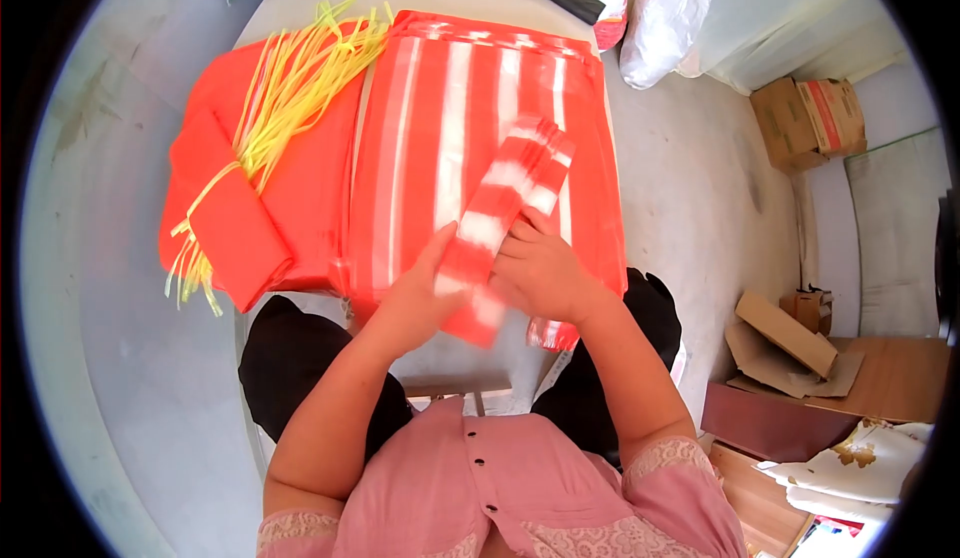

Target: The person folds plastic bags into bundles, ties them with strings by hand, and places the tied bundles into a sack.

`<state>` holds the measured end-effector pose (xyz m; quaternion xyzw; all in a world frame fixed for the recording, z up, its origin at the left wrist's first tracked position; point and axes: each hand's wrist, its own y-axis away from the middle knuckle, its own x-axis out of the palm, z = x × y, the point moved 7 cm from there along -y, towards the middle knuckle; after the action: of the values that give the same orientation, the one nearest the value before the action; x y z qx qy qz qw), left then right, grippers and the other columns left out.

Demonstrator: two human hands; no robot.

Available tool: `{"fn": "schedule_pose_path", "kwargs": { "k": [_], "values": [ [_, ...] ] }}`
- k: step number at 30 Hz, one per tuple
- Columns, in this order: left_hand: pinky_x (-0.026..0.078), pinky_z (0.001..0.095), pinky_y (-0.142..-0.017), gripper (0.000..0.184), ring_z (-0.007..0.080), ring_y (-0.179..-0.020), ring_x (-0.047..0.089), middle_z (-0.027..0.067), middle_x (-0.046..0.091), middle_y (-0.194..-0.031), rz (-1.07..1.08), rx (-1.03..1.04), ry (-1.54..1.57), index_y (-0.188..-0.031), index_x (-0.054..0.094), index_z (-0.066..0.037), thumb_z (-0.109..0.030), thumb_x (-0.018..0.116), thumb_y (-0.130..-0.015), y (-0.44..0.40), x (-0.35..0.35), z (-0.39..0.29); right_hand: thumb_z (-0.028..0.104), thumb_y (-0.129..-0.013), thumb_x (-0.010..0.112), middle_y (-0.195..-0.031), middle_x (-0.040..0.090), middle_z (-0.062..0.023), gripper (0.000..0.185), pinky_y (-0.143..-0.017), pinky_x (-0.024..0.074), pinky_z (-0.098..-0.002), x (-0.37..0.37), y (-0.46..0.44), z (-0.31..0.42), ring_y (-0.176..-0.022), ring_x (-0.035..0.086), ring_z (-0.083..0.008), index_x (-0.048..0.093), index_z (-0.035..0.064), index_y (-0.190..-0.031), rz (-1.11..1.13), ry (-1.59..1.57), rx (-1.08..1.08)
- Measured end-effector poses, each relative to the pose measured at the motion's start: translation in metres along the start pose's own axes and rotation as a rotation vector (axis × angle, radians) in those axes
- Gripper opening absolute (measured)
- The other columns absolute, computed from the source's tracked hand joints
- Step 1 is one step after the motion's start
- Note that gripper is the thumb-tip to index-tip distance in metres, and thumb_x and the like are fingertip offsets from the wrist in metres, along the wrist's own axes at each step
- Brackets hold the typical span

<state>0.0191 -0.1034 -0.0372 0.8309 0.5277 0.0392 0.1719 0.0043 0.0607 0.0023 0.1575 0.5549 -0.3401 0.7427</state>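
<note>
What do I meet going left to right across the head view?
Yellow strips → left hand → right hand → white bag → upper-right cardboard boxes. The folded striped piece overlaps both hands across the picture, so I leave it out of the order.

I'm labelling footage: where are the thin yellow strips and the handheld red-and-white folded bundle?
Thin yellow strips [292, 108]: head view, bunch's middle.
Handheld red-and-white folded bundle [484, 229]: head view, white middle band.

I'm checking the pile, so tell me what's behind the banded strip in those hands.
Red-and-white striped material shows beyond the banded strip on both sides; what lies directly behind is covered.
</note>
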Motion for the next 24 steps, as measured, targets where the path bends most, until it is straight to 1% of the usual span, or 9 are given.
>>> {"fn": "schedule_pose_path", "kwargs": {
  "k": [2, 4, 6, 8, 11, 16, 19, 22, 24],
  "values": [
    [0.045, 0.0356, -0.114, 0.088, 0.0225, -0.146, 0.047, 0.0168, 0.044, -0.163, 0.058, -0.112, 0.081, -0.168, 0.027, -0.011, -0.004, 0.072, -0.093, 0.002, 0.000, 0.000, 0.012, -0.082, 0.074, -0.107, 0.068, -0.0062, 0.012, -0.122, 0.0337, -0.0527, 0.001, -0.006, -0.010, -0.117, 0.056, -0.0302, 0.073, 0.0080, -0.093, 0.029, 0.004, 0.016],
    [0.045, 0.0347, -0.113, 0.088, 0.0218, -0.146, 0.046, 0.0153, 0.044, -0.163, 0.066, -0.094, 0.003, -0.168, 0.027, -0.012, -0.001, 0.071, -0.093, 0.004, -0.001, -0.005, 0.016, -0.084, 0.072, -0.106, 0.068, -0.0061, 0.013, -0.123, 0.0321, -0.0531, 0.007, -0.013, -0.026, -0.119, 0.055, -0.0311, 0.073, 0.0075, -0.095, -0.050, 0.107, 0.072],
    [0.046, 0.0338, -0.112, 0.087, 0.0214, -0.146, 0.046, 0.0138, 0.045, -0.163, 0.091, -0.074, -0.029, -0.168, 0.028, -0.012, 0.001, 0.069, -0.093, 0.004, 0.000, -0.006, 0.018, -0.087, 0.070, -0.108, 0.068, -0.0068, 0.017, -0.124, 0.0300, -0.0537, 0.010, -0.017, -0.046, -0.123, 0.054, -0.0324, 0.074, 0.0070, -0.098, 0.007, 0.132, 0.146],
    [0.047, 0.0329, -0.111, 0.085, 0.0211, -0.146, 0.046, 0.0124, 0.045, -0.163, 0.135, -0.056, -0.016, -0.168, 0.030, -0.013, 0.003, 0.067, -0.093, 0.003, 0.002, -0.004, 0.020, -0.089, 0.068, -0.113, 0.068, -0.0084, 0.021, -0.125, 0.0274, -0.0545, 0.011, -0.019, -0.067, -0.129, 0.052, -0.0343, 0.075, 0.0066, -0.104, 0.198, 0.074, 0.242],
    [0.047, 0.0313, -0.110, 0.080, 0.0205, -0.141, 0.051, 0.0148, 0.052, -0.157, 0.139, -0.080, 0.013, -0.166, 0.037, -0.013, 0.004, 0.067, -0.093, 0.006, 0.002, -0.009, 0.019, -0.089, 0.067, -0.117, 0.067, -0.0106, 0.028, -0.126, 0.0246, -0.0561, -0.013, -0.029, -0.077, -0.134, 0.049, -0.0364, 0.074, 0.0056, -0.113, -0.065, 0.108, 0.125],
    [0.045, 0.0310, -0.111, 0.079, 0.0201, -0.137, 0.054, 0.0158, 0.056, -0.153, 0.118, -0.009, -0.020, -0.165, 0.039, -0.011, 0.005, 0.067, -0.093, 0.005, 0.002, -0.006, 0.015, -0.093, 0.063, -0.141, 0.060, -0.0133, 0.034, -0.125, 0.0242, -0.0582, -0.029, -0.051, -0.134, -0.145, 0.041, -0.0389, 0.069, 0.0015, -0.123, 0.080, 0.379, 0.422],
    [0.044, 0.0319, -0.113, 0.080, 0.0201, -0.139, 0.052, 0.0157, 0.054, -0.155, 0.128, -0.015, 0.014, -0.165, 0.038, -0.010, 0.004, 0.067, -0.093, 0.005, 0.004, -0.003, 0.012, -0.095, 0.062, -0.154, 0.051, -0.0155, 0.041, -0.125, 0.0249, -0.0591, -0.059, -0.045, -0.135, -0.150, 0.037, -0.0412, 0.062, -0.0002, -0.134, -0.149, 0.524, 0.546],
    [0.042, 0.0329, -0.115, 0.080, 0.0210, -0.142, 0.050, 0.0164, 0.052, -0.157, 0.128, 0.020, 0.027, -0.165, 0.037, -0.010, 0.002, 0.068, -0.093, 0.008, 0.005, -0.003, 0.011, -0.096, 0.062, -0.157, 0.048, -0.0174, 0.049, -0.125, 0.0253, -0.0596, -0.069, -0.034, -0.103, -0.150, 0.037, -0.0427, 0.055, 0.0005, -0.143, -0.382, 0.387, 0.383],
    [0.040, 0.0338, -0.116, 0.081, 0.0224, -0.144, 0.048, 0.0172, 0.051, -0.159, 0.127, 0.022, 0.008, -0.166, 0.036, -0.010, 0.001, 0.069, -0.093, 0.008, 0.005, -0.003, 0.013, -0.096, 0.064, -0.158, 0.047, -0.0178, 0.053, -0.125, 0.0254, -0.0590, -0.040, -0.020, -0.078, -0.151, 0.037, -0.0434, 0.053, 0.0017, -0.147, -0.330, 0.199, 0.259]
  ]
}}
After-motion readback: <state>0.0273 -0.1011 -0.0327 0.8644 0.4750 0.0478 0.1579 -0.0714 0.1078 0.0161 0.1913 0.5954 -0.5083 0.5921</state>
